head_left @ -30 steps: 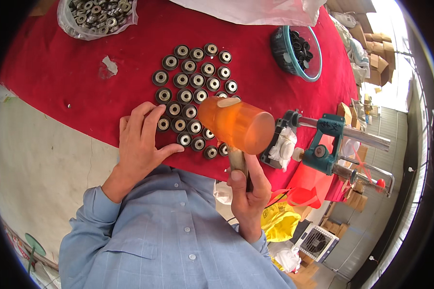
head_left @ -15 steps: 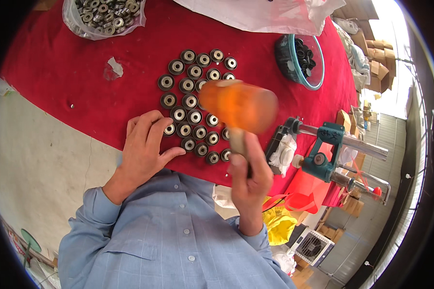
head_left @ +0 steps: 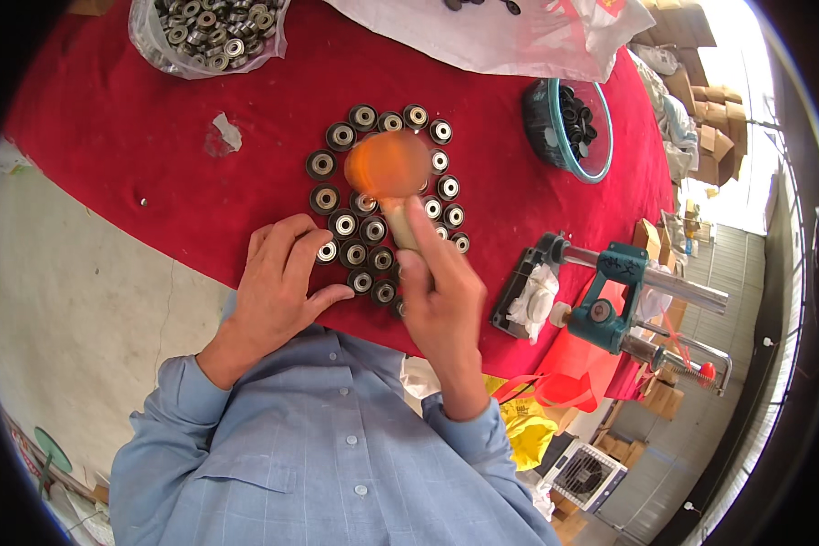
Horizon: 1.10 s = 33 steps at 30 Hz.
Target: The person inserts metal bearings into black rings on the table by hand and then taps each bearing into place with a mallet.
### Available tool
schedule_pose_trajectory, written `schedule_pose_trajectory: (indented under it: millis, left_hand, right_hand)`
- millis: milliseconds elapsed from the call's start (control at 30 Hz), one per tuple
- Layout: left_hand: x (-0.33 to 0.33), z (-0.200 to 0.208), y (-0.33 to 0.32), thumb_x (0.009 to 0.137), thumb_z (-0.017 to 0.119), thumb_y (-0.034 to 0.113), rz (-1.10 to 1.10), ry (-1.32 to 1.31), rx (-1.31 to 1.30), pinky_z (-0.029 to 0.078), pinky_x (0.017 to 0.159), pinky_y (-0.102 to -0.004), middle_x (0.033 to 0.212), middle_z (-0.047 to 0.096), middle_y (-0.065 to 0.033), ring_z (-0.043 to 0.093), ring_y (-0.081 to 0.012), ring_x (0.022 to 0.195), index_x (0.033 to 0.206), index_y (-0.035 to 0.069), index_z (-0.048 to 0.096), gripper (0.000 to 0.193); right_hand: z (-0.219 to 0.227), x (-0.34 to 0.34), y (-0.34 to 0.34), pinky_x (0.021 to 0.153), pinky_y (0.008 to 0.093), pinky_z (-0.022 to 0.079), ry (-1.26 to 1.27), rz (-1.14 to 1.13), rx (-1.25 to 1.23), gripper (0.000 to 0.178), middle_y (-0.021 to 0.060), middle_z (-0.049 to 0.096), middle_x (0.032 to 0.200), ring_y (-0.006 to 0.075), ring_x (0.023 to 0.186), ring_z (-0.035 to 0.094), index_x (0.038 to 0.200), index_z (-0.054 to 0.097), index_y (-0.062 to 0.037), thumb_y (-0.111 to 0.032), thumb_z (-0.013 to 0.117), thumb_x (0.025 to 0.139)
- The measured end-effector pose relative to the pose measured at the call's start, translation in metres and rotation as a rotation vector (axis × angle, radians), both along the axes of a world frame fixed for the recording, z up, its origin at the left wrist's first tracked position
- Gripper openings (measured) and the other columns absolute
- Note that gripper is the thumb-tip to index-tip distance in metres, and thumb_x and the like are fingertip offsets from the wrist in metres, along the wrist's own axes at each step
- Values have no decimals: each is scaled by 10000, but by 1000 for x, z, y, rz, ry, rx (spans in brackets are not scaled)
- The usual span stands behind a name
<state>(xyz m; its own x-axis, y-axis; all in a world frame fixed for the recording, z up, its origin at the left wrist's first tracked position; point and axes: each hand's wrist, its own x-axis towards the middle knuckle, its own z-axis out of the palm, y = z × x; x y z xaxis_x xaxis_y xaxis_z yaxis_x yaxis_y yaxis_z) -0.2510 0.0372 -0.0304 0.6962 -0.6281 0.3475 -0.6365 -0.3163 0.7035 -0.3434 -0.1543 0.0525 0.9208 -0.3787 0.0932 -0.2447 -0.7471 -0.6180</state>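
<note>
Several metal ball bearings seated in black rings [head_left: 342,223] lie face up in a close cluster on the red tablecloth. In my right hand [head_left: 441,305] is the pale handle of a mallet with an orange head [head_left: 387,166]. Blurred by motion, the head hangs over the middle of the cluster and hides some bearings; whether it touches any I cannot tell. My left hand [head_left: 280,278] rests at the cluster's near left edge, thumb and fingers apart. Its index fingertip is at a bearing [head_left: 326,252], and nothing shows in its grasp.
A clear bag of loose bearings [head_left: 218,36] stands at the far left, a white sack [head_left: 482,41] at the far edge. To the right are a teal-rimmed tub of black parts [head_left: 569,132] and a green hand press [head_left: 601,305]. A scrap [head_left: 227,134] lies on the red cloth [head_left: 237,182].
My right hand has swung the mallet to the left, from the cluster's right side to over its middle. The left hand has stayed at almost the same place.
</note>
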Motion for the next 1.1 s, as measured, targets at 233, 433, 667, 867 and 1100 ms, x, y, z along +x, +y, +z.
schedule_pose_trajectory:
  millis: [233,433,667,867,1100]
  left_hand:
    - [-2,2,0,674,1000,286,30,62,-14,500,980,-477,1519,511,-201,608,-380,1176,1328,25,595,812]
    - [2,2,0,667,1004,287,10,55,-1,499,987,-482,1566,494,-206,612,-393,1176,1315,22,592,812]
    - [1,-2,1,666,1003,280,12,122,9,497,999,-486,1559,511,-198,611,-399,1214,1303,15,593,803]
    - [1,2,0,661,1003,275,-7,87,-15,497,1000,-489,1550,518,-198,612,-404,1207,1304,17,594,804]
    - [3,-3,-1,658,1003,272,9,98,5,493,1001,-486,1546,518,-192,608,-400,1203,1301,17,594,804]
  right_hand:
    - [14,0,-16,730,237,541,-134,-75,182,508,69,753,1138,64,825,609,1599,566,-42,-111,655,1104]
    - [0,28,-19,913,366,588,-93,-32,46,527,236,765,1255,265,1017,762,1552,610,-40,20,642,1030]
    - [4,33,-29,808,299,552,-19,-127,230,522,124,755,1187,156,912,670,1578,593,-70,-41,646,1059]
    - [-4,55,-24,835,288,575,-196,23,27,513,173,759,1367,129,912,685,1589,577,-62,-76,637,1080]
    - [10,57,-26,799,369,582,-38,-12,127,545,240,751,1112,279,807,725,1557,624,-124,-6,655,1025]
